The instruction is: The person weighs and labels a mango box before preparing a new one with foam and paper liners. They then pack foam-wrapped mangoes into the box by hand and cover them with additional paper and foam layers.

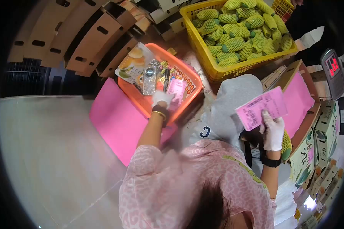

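Observation:
My right hand (273,131), in a white glove, holds a pink printed label sheet (262,108) with barcodes, pinched at its lower edge. My left hand (162,98), also gloved, reaches into an orange basket (197,78); its fingers are blurred and lie beside another pink label stack (176,91). Inside that basket are a clear tape roll (149,78), dark pens (166,77) and a printed fruit sheet (135,63). A green fruit in yellow netting (286,143) shows just beyond my right wrist.
A yellow crate (214,72) full of netted green fruit stands ahead. On the right are an open carton (313,110) lined with pink paper and a scale display (332,68). Brown cartons (91,42) line the back left. Pink paper (116,118) lies beside the basket.

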Demonstrator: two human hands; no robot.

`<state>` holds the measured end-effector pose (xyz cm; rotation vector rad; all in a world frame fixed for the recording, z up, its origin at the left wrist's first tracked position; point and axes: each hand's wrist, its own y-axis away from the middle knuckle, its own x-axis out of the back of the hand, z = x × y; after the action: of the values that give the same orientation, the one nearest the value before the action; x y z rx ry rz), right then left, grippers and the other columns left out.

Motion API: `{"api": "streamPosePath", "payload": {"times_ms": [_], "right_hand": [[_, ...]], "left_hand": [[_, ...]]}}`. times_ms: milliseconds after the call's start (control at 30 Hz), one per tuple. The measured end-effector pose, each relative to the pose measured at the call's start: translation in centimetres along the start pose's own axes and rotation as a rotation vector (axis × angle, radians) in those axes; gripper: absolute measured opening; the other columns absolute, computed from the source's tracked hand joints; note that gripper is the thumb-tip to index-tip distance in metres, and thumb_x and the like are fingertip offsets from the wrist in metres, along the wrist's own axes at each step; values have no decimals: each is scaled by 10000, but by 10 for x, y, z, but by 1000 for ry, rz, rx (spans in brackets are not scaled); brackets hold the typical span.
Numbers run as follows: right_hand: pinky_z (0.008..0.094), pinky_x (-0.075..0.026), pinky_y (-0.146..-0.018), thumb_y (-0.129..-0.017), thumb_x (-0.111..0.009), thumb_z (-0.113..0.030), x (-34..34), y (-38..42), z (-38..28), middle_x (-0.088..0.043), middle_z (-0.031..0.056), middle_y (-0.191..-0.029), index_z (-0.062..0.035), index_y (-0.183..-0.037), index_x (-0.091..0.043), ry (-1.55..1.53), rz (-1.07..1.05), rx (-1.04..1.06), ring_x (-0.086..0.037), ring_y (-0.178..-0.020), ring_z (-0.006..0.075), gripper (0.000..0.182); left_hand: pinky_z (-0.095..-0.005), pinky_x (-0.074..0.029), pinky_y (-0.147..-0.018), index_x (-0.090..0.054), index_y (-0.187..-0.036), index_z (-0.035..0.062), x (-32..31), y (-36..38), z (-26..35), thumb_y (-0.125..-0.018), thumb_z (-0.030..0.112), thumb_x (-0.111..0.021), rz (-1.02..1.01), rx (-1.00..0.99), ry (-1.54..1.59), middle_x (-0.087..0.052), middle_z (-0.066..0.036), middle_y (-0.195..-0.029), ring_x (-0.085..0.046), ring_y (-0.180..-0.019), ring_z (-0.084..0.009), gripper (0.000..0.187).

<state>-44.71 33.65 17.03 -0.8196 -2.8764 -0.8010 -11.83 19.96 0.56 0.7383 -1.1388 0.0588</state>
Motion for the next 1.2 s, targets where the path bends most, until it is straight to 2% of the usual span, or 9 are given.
{"api": "streamPosePath", "payload": {"times_ms": [100,233,367,433,567,767,900,967,1200], "right_hand": [[200,-308,-407,-831,-576,-94,7,0,-5,-525,-4,-620,-27,-842,-570,-155,40,73,-405,-424,60,68],[202,-314,-407,-831,-572,-89,8,2,-5,-525,9,-614,-13,-860,-562,-159,20,88,-416,-426,70,82],[205,-330,-418,-837,-568,-113,3,-1,-2,-524,19,-607,-5,-845,-563,-201,30,77,-433,-441,77,109],[207,-336,-423,-839,-570,-137,2,-2,-4,-525,18,-604,-3,-838,-568,-117,5,95,-446,-454,77,134],[210,-375,-443,-828,-555,-104,-24,-14,8,-567,31,-674,5,-908,-583,-109,-179,29,-471,-486,81,138],[225,-433,-438,-849,-514,-53,-75,-23,19,-584,60,-700,22,-932,-535,-112,-456,-87,-537,-487,112,113],[251,-484,-529,-851,-513,-54,-76,-23,21,-588,86,-842,-1,-1129,-435,-200,-645,-60,-573,-612,124,294],[266,-493,-680,-846,-534,-70,-66,-25,33,-531,104,-1085,-1,-1231,-375,-101,-611,-45,-548,-795,116,422],[222,-445,-702,-858,-534,-125,6,-7,15,-589,88,-1017,10,-1167,-470,-36,-355,30,-539,-781,100,343]], "left_hand": [[-314,-454,-774,-630,-979,5,-36,-55,-42,-625,442,-711,-339,-346,-378,-635,-160,-949,-605,-878,-229,568],[-314,-455,-755,-647,-941,54,-87,-92,-74,-662,456,-658,-440,-355,-21,-638,-140,-948,-605,-876,-233,489],[-347,-460,-770,-633,-895,-13,-27,-40,-31,-646,381,-668,-131,-18,-93,-621,-197,-919,-594,-914,-303,467],[-340,-473,-736,-624,-935,-20,20,-5,-16,-701,221,-655,14,-73,137,-639,-173,-889,-617,-844,-267,338],[-261,-460,-694,-542,-1089,-8,79,38,5,-766,23,-569,-568,-398,1161,-615,-52,-893,-566,-773,-116,326],[-239,-471,-746,-482,-1100,-4,54,108,77,-786,4,-588,-654,-712,712,-583,-59,-923,-558,-849,-117,331],[-263,-470,-716,-503,-1018,-44,42,100,74,-716,22,-630,-644,-609,753,-600,-97,-912,-568,-822,-141,334],[-282,-475,-704,-534,-1004,-33,27,54,48,-687,59,-657,-382,-540,691,-623,-99,-880,-590,-775,-171,353],[-296,-496,-669,-551,-1001,-24,-25,-103,-64,-620,42,-713,-281,-266,224,-635,-133,-868,-611,-763,-197,419]]}}
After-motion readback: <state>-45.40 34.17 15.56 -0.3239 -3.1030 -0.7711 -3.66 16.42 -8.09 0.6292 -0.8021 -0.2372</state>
